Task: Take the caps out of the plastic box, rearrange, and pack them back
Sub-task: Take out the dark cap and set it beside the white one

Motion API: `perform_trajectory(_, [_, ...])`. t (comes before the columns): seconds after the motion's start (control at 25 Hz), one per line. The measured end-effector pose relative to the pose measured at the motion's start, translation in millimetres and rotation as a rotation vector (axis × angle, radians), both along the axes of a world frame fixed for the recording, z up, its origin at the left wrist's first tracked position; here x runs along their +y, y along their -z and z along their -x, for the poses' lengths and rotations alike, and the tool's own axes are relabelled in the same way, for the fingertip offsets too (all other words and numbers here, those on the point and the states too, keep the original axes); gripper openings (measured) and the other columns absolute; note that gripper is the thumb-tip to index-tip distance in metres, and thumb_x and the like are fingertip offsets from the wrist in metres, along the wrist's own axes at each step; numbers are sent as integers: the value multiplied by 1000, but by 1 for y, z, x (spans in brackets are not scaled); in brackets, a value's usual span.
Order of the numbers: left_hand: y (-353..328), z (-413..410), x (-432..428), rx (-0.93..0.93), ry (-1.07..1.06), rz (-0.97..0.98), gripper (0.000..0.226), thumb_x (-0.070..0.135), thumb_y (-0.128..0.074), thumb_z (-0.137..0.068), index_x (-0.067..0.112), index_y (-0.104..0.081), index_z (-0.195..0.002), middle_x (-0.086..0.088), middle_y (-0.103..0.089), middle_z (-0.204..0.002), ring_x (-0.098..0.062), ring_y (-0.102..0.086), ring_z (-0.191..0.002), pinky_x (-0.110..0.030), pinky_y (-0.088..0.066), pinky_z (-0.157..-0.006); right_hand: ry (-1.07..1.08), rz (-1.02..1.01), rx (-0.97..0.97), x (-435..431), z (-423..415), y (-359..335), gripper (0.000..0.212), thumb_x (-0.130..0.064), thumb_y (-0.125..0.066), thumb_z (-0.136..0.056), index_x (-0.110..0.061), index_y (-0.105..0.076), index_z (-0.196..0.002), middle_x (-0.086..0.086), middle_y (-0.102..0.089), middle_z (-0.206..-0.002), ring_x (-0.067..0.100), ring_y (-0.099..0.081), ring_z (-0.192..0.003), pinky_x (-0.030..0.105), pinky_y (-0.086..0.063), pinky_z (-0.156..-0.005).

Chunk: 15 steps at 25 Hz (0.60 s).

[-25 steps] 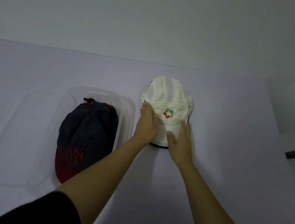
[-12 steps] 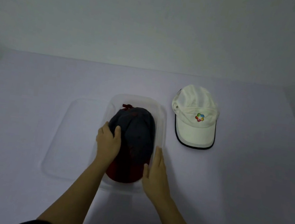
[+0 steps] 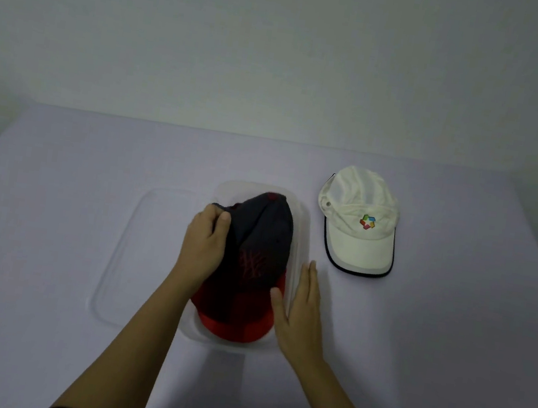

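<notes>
A navy cap with a red brim (image 3: 258, 254) sits in the clear plastic box (image 3: 303, 222) at the table's middle, its crown raised and tilted. My left hand (image 3: 204, 246) grips the left side of that crown. My right hand (image 3: 299, 306) lies flat with fingers straight along the box's right wall, its thumb touching the red brim. A white cap with a coloured logo (image 3: 358, 220) rests on the table to the right of the box, brim toward me.
The box's clear lid (image 3: 131, 253) lies flat on the table just left of the box. The pale purple table (image 3: 52, 208) runs to a wall at the back. A dark edge shows at the far right.
My left hand has closed on the navy cap's crown and pulled it up and askew. The right hand moved slightly along the box's right side. The white cap has not moved.
</notes>
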<state>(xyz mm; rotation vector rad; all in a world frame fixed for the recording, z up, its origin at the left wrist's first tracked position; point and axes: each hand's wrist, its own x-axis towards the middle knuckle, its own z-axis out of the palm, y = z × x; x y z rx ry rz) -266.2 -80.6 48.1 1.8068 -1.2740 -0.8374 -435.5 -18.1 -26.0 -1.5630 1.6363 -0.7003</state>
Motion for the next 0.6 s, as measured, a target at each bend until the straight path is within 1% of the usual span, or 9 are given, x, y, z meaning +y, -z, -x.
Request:
perform_trajectory(0.08, [-30,5,5,14,1,81,27,27,-37,-100,8,-45,-83,1,-43,-71,-11,-40,-62,-26,-34,-57,77,-31,-233,-6,7,-22,91,-69,-42,-80,-25,-1,-148,-10,-5,-156,6,-10,-143,27,-16,-116])
perform_trajectory(0.12, [-44,11,10,40,7,115,29,29,-37,-100,6,-44,-84,1,-41,-70,-10,-38,-62,-26,-33,-57,118,-66,-376,-9,14,-34,89,-62,-52,-82,-26,-5,-148,-8,-11,-156,9,-19,-142,27,-26,-113])
perform_trajectory(0.2, [-68,27,20,102,55,176,33,32,-36,-100,2,-45,-92,-1,-41,-75,-10,-38,-66,-30,-34,-61,147,-162,-647,-16,33,-59,90,-47,-63,-79,-27,-9,-148,-4,-25,-153,10,-41,-129,20,-44,-96])
perform_trajectory(0.24, [-78,38,27,137,94,210,35,36,-36,-99,3,-46,-96,-3,-44,-80,-9,-41,-70,-31,-37,-64,125,-170,-732,-19,45,-72,94,-45,-69,-75,-29,-12,-148,-4,-33,-150,8,-47,-123,19,-48,-91])
perform_trajectory(0.32, [-89,67,39,224,188,271,32,45,-37,-94,17,-50,-102,3,-53,-98,-8,-49,-85,-28,-43,-74,80,-86,-788,-19,75,-90,93,-42,-81,-65,-28,-31,-143,-4,-49,-140,9,-54,-120,25,-51,-91])
perform_trajectory(0.4, [-86,93,44,296,298,280,17,47,-44,-89,37,-48,-103,10,-55,-108,-6,-54,-95,-23,-47,-80,96,-17,-832,-14,103,-96,76,-30,-78,-67,-24,-44,-135,-3,-58,-131,10,-58,-116,26,-52,-90])
perform_trajectory(0.44, [-76,107,45,265,365,261,20,46,-51,-87,42,-45,-105,10,-55,-110,-6,-56,-99,-23,-49,-82,119,-14,-828,-7,118,-93,71,-25,-74,-69,-24,-44,-133,-5,-59,-128,9,-59,-115,25,-53,-88])
perform_trajectory(0.52, [-41,132,49,162,460,191,35,43,-60,-84,36,-44,-114,6,-56,-113,-10,-57,-104,-27,-51,-85,198,-65,-749,11,146,-72,71,-26,-73,-71,-29,-41,-135,-9,-57,-128,9,-58,-116,24,-53,-86])
perform_trajectory(0.6, [6,154,59,120,480,88,37,40,-62,-84,28,-44,-114,4,-58,-108,-13,-58,-102,-33,-52,-84,271,-163,-630,33,167,-35,79,-32,-73,-76,-36,-29,-141,-11,-47,-137,9,-52,-121,26,-48,-92])
